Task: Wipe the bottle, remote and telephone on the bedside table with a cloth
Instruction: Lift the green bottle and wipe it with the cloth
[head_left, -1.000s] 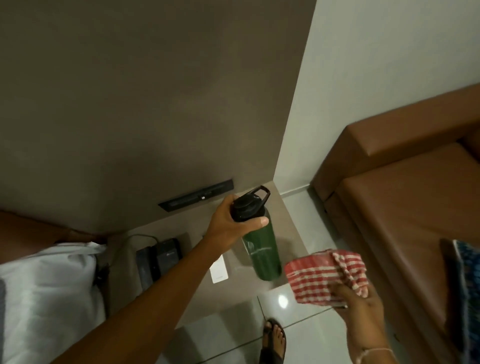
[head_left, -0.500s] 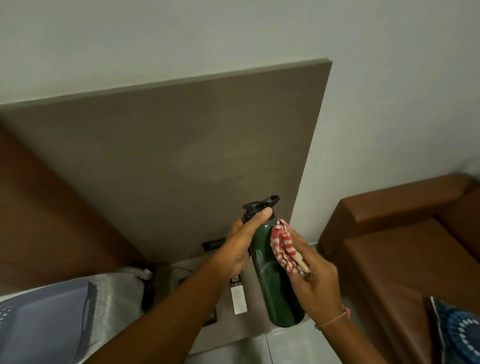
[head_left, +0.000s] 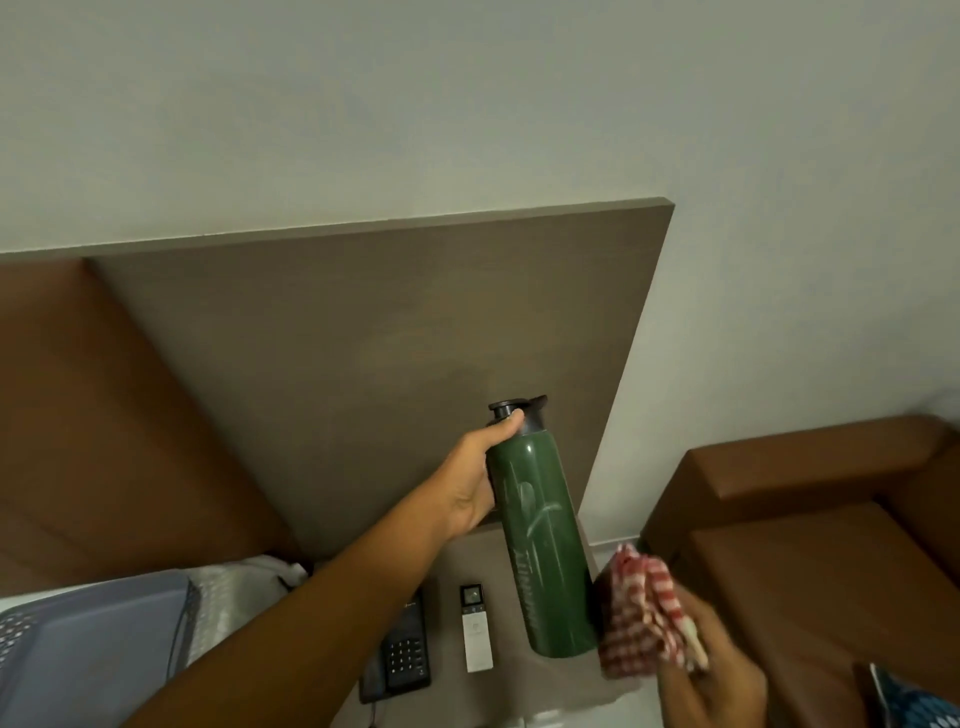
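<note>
The left hand (head_left: 470, 486) grips the bottle (head_left: 545, 540) by its neck, held up. The right hand (head_left: 711, 675) clutches the cloth (head_left: 641, 618) against its base.

- Bottle (head_left: 545, 540): showing a dark green body with pale markings and a black cap.
- Cloth (head_left: 641, 613): displaying a red-and-white check pattern.
- Remote (head_left: 476, 629): showing white with a dark upper end.
- Telephone (head_left: 402, 652): appearing black with pale keys.
- Sofa (head_left: 810, 519): showing plain brown.
- Headboard panel (head_left: 374, 353): showing grey-brown.
</note>
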